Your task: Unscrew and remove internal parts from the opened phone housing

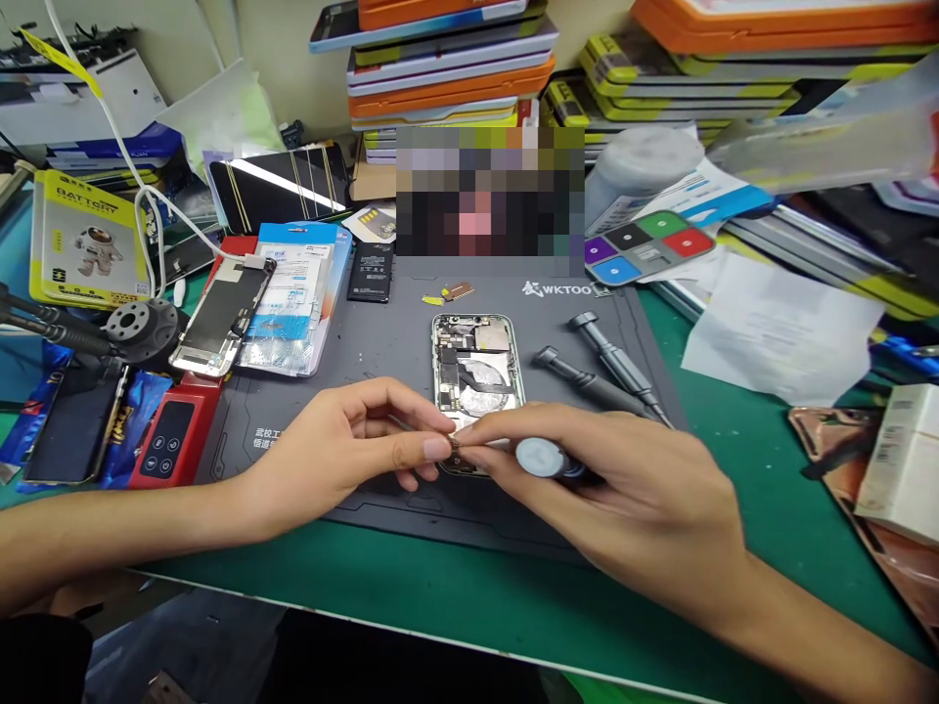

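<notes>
An opened phone body [476, 367] with its insides exposed lies on a grey work mat [367, 342]. My left hand [344, 445] and my right hand [623, 489] meet over the phone's lower end. The left thumb and forefinger pinch a tiny dark part [453, 445]. My right hand is closed round a screwdriver [547, 458] with a round pale cap, and its fingertips touch the same tiny part. The phone's bottom edge is hidden behind the fingers.
Two dark screwdrivers [608, 372] lie right of the phone. A detached screen [224, 313] on a white cable, a battery [371, 272], a red device [172, 440], a yellow battery box [88, 240] and a coloured screw tray [646, 244] surround the mat. Stacked cases fill the back.
</notes>
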`<act>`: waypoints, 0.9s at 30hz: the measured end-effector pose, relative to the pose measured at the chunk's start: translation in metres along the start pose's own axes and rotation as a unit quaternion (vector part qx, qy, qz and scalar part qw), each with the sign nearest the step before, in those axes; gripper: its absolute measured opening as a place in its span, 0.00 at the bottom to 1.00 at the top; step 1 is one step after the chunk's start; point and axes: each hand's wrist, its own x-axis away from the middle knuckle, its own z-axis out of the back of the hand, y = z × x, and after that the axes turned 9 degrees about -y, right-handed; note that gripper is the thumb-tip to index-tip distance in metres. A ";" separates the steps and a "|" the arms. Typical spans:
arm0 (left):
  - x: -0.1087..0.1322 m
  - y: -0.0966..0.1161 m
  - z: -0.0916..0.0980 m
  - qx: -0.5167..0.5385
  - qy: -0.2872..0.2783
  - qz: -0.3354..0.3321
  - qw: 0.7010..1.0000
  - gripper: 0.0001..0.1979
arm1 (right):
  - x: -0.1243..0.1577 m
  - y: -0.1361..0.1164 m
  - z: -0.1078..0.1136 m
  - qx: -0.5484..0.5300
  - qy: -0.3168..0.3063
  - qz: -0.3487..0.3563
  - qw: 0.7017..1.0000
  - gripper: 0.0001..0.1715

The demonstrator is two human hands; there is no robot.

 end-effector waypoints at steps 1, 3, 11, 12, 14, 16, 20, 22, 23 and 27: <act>0.002 -0.001 -0.001 -0.065 0.013 -0.011 0.998 0.15 | -0.001 0.001 0.004 -0.004 -0.008 -0.006 1.000 0.03; 0.007 -0.003 -0.002 -0.249 0.058 -0.075 0.964 0.14 | -0.002 0.002 0.011 -0.021 -0.035 -0.035 0.999 0.04; 0.012 -0.018 0.006 -0.796 0.103 -0.374 0.465 0.10 | -0.005 0.010 0.014 -0.077 -0.171 -0.178 0.966 0.07; 0.011 -0.020 0.007 -0.801 0.109 -0.365 0.461 0.11 | -0.005 0.011 0.012 -0.075 -0.174 -0.184 0.964 0.07; 0.010 -0.021 0.008 -0.806 0.110 -0.357 0.459 0.13 | -0.005 0.013 0.009 -0.070 -0.172 -0.191 0.964 0.07; 0.009 -0.022 0.009 -0.811 0.099 -0.350 0.457 0.15 | -0.006 0.013 0.008 -0.067 -0.170 -0.189 0.965 0.07; 0.009 -0.021 0.009 -0.819 0.076 -0.341 0.456 0.18 | -0.007 0.014 0.007 -0.057 -0.169 -0.168 0.969 0.06; 0.010 -0.020 0.008 -0.820 0.065 -0.342 0.455 0.18 | -0.006 0.014 0.006 -0.053 -0.170 -0.163 0.970 0.06; 0.010 -0.020 0.008 -0.821 0.060 -0.342 0.454 0.17 | -0.006 0.015 0.006 -0.050 -0.172 -0.163 0.970 0.07; 0.011 -0.020 0.007 -0.823 0.052 -0.337 0.455 0.17 | -0.005 0.015 0.005 -0.044 -0.176 -0.174 0.968 0.07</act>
